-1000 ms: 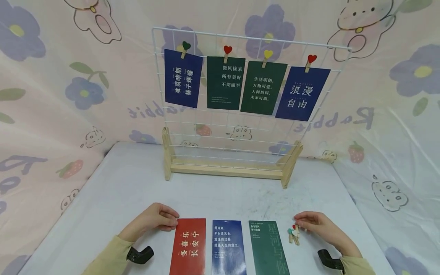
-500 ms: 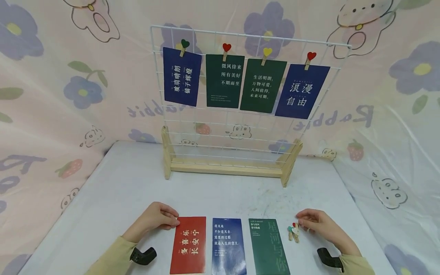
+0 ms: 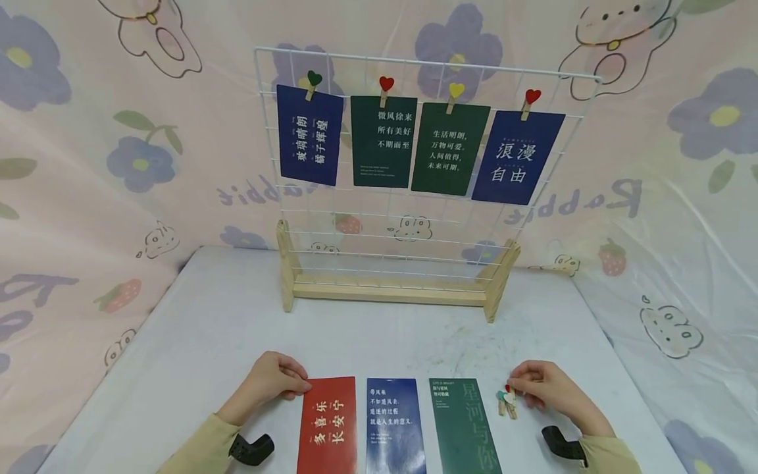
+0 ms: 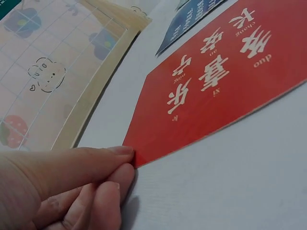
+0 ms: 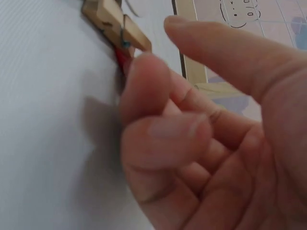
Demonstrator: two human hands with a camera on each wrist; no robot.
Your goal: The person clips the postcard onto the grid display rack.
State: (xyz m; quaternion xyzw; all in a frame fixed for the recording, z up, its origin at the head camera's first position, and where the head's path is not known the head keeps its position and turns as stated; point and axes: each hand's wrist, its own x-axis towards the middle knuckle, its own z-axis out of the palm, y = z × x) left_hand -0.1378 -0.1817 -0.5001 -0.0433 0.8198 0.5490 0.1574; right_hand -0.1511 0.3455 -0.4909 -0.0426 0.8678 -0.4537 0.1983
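Observation:
My left hand (image 3: 271, 378) pinches the top left corner of a red card (image 3: 328, 428) with white Chinese characters. In the left wrist view the thumb (image 4: 86, 160) lies over that corner, and the other fingers curl below. Beside it lie a blue card (image 3: 393, 428) and a green card (image 3: 464, 424). My right hand (image 3: 545, 385) hovers at a small cluster of wooden clothespins (image 3: 507, 403) with heart tops. The right wrist view shows its fingers loosely bent and the thumb apart from them, one fingertip overlapping the red heart (image 5: 123, 58); a clothespin (image 5: 115, 21) lies just beyond.
A white wire grid (image 3: 391, 210) on a wooden base (image 3: 385, 294) stands behind. Clipped along its top are blue and green cards, such as the dark blue card (image 3: 517, 158) at the right. Patterned cloth (image 3: 195, 151) closes off the back and sides of the white table (image 3: 379, 336).
My left hand has shifted slightly right, and the red card has turned a little with it. My right hand has edged left against the clothespins. The head view has shifted slightly.

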